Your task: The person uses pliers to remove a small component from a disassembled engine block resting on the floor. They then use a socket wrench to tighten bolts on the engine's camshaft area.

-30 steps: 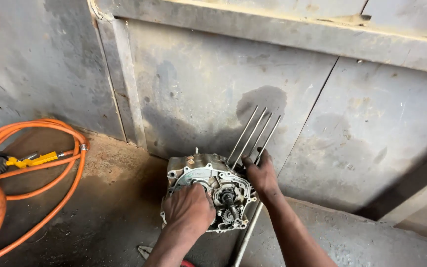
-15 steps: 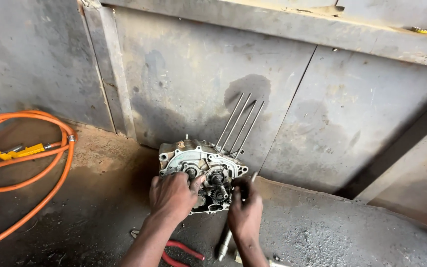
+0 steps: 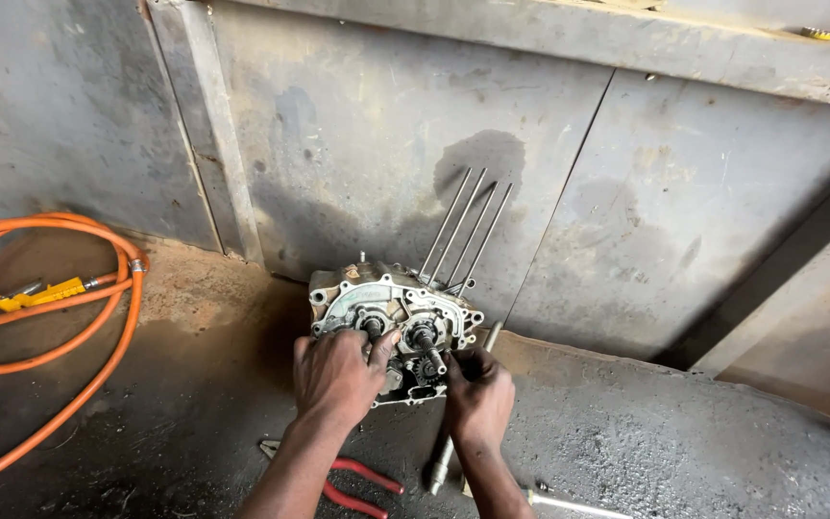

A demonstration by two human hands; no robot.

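Red pliers (image 3: 362, 483) lie on the floor (image 3: 674, 452) near you. Your left hand (image 3: 335, 373) grips the engine block (image 3: 391, 322) from the front. Your right hand (image 3: 480, 394) pinches its small gear (image 3: 426, 368). Behind, four thin rods (image 3: 468, 231) lean toward the wall (image 3: 367, 125).

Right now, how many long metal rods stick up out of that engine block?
4. The thin studs rise side by side from the engine case's far right end, leaning against the wall; others may be hidden.
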